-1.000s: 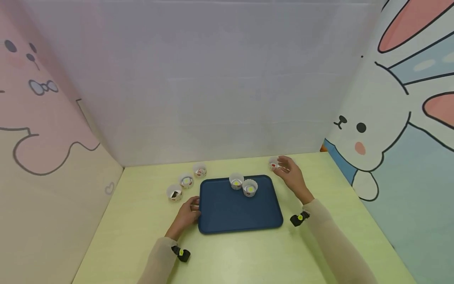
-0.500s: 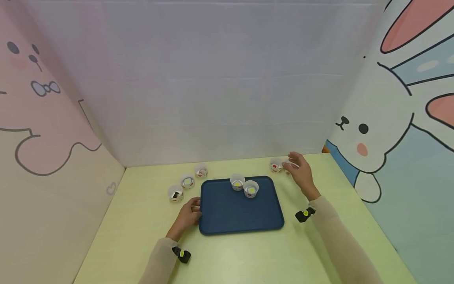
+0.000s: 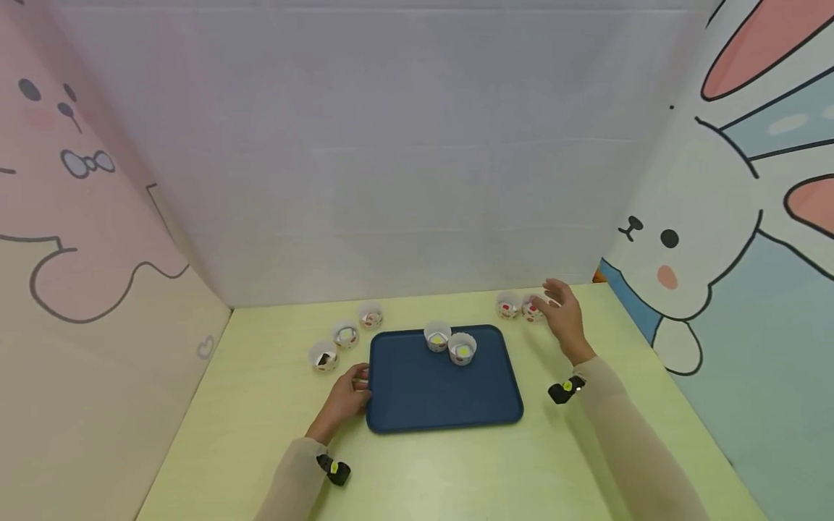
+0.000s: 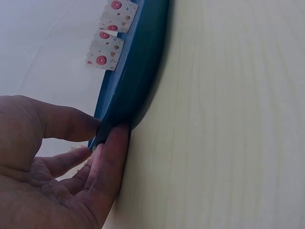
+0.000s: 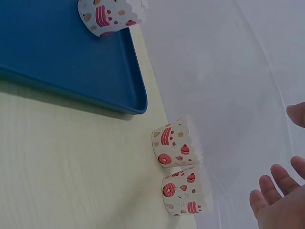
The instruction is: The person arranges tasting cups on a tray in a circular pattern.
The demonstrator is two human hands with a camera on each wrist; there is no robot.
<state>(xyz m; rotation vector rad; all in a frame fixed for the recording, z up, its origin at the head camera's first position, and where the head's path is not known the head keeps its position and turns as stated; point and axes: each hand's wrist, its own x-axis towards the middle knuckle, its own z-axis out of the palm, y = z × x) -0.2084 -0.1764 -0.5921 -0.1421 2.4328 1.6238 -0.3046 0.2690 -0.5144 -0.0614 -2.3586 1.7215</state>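
My left hand grips the left rim of a dark blue tray; the left wrist view shows the thumb on the rim and a finger against the outer side. Two white paper baking cups, one at the tray's back and one just right of it, each hold something yellow. My right hand hovers with spread fingers, holding nothing. Beside its fingertips stand two adjacent paper cups, a left one and a right one, with red bits inside and printed pastries outside.
Left of the tray, three more paper cups stand in a slanting row: one with a black piece, one with a yellow piece, one farther back. A white cloth wall rises behind the pale table.
My right hand has drawn to the right, from over the back-right cups to beside them, uncovering the right one. The left hand stays on the tray's rim.
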